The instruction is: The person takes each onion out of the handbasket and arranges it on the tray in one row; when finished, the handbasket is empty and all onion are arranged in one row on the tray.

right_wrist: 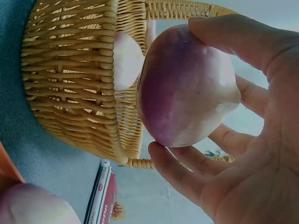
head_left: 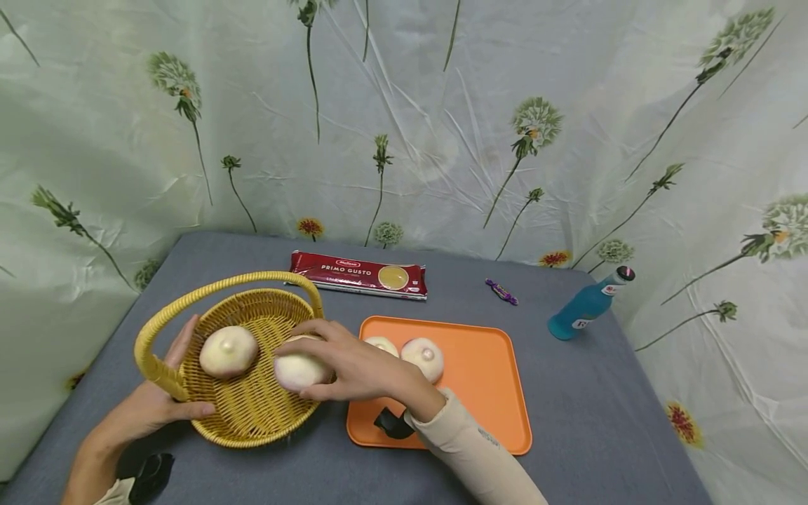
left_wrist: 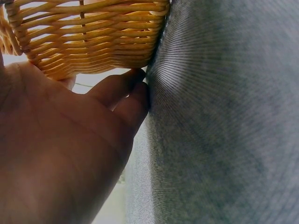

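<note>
My right hand holds a white and purple turnip above the right side of a yellow wicker basket. In the right wrist view, the thumb and fingertips grip the purple-topped turnip close to the basket rim. Inside the basket lies another turnip, toward its left. My left hand grips the basket's left side by the handle base, thumb over the rim; the left wrist view has its fingers low along the wicker wall, close to the table.
Two more turnips, one of them partly behind my right forearm, lie on an orange tray. Behind stand a red spaghetti packet lying flat, a purple wrapped candy and a blue bottle at the right.
</note>
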Demonstrator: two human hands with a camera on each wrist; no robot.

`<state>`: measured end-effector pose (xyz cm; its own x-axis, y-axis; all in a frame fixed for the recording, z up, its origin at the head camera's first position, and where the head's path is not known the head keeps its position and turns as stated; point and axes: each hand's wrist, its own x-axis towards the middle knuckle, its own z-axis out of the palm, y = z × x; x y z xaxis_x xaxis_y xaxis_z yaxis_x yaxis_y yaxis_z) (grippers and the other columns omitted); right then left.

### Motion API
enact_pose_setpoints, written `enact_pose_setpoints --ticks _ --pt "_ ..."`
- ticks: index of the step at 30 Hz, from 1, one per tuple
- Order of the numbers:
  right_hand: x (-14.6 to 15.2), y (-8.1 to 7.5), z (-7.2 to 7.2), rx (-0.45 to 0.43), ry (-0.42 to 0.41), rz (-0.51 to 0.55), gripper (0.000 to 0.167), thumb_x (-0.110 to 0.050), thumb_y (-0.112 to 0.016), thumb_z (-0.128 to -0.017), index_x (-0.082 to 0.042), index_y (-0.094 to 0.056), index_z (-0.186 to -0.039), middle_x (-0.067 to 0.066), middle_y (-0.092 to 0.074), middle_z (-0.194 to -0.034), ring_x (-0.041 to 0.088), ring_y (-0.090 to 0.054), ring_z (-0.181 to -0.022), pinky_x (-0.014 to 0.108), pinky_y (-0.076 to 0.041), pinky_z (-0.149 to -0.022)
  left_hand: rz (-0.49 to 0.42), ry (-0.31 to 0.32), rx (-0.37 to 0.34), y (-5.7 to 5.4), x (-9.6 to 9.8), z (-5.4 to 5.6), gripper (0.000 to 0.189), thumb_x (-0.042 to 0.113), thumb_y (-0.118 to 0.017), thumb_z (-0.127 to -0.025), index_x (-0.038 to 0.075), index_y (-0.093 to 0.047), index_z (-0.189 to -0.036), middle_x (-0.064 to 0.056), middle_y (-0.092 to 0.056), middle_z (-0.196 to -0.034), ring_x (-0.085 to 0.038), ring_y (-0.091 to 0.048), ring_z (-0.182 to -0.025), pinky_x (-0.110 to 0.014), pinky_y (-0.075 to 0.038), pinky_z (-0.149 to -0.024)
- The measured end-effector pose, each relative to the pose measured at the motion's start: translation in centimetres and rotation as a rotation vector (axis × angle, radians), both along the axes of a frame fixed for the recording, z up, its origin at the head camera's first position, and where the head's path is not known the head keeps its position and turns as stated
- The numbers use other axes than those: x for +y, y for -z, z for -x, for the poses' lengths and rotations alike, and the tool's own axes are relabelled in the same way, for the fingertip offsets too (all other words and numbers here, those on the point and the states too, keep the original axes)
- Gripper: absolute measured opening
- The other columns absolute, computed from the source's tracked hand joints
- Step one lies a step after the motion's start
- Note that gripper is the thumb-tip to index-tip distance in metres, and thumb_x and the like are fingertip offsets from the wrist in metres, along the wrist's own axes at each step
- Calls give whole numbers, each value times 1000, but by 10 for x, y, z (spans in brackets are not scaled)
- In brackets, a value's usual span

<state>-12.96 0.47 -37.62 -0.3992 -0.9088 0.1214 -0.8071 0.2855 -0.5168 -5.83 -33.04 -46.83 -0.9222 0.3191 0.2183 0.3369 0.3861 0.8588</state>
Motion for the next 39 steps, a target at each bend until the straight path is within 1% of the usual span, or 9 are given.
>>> enact_pose_setpoints --ticks 10,21,23,26,30,32,33,36,39 --pt "25 3 -4 3 56 52 54 -34 -70 -94 -26 -51 -144 4 -43 -149 17 -43 -130 21 -45 -94 13 2 -10 -2 0 -2 140 -14 -82 -67 24 15 -161 13 15 -165 13 10 -143 0 -3 -100" --pt "48 3 -6 -65 153 67 53 -30 -74 -92 -27 -54 -141 0 -42 -148 16 -41 -131 30 -47 -98 24 -3 -1 -1 0 -1 140 -14 -83 -66 23 14 -161 15 15 -165 13 11 -143 0 -3 -100" --pt "53 2 -6 -61 167 80 53 -30 -75 -91 -27 -53 -140 0 -42 -147 16 -41 -132 31 -47 -98 26 -6 -2 -1 -1 -1 140 -13 -83 -66 23 14 -161 13 15 -165 13 11 -144 0 -3 -100" --pt "60 1 -5 -47 182 103 53 -29 -75 -91 -28 -53 -140 -1 -42 -147 15 -42 -131 32 -48 -97 30 -10 -8 0 -2 -1 140 -12 -83 -67 24 13 -161 5 17 -167 11 11 -144 0 -4 -100" --pt "70 1 -4 -52 205 121 53 -28 -75 -91 -29 -53 -139 -2 -42 -147 13 -42 -131 34 -48 -97 32 -12 -1 1 -3 -1 140 -12 -84 -66 23 13 -161 -13 18 -166 10 10 -144 0 -4 -101" --pt "76 0 -4 -63 222 122 53 -28 -75 -91 -30 -53 -139 -3 -42 -147 12 -42 -130 34 -49 -97 41 -15 -2 1 -2 -1 140 -11 -84 -66 24 13 -161 -15 19 -166 10 10 -144 0 -4 -101" --pt "78 1 -5 -65 229 122 53 -28 -75 -91 -31 -53 -139 -3 -42 -147 13 -41 -130 35 -49 -97 46 -15 6 1 -2 -1 140 -11 -84 -66 23 12 -161 -19 18 -165 9 10 -144 0 -3 -101" --pt "85 1 -5 -70 251 120 52 -28 -75 -91 -30 -54 -139 -4 -42 -147 12 -41 -130 36 -49 -96 56 -17 6 0 -1 -1 140 -10 -85 -66 23 13 -161 -20 18 -165 8 10 -144 0 -3 -101" --pt "91 1 -6 -64 271 116 52 -29 -74 -92 -30 -55 -140 -6 -42 -147 12 -40 -131 36 -49 -96 52 -16 2 0 -1 0 140 -10 -85 -66 24 13 -161 -16 18 -166 10 10 -143 0 -3 -101"
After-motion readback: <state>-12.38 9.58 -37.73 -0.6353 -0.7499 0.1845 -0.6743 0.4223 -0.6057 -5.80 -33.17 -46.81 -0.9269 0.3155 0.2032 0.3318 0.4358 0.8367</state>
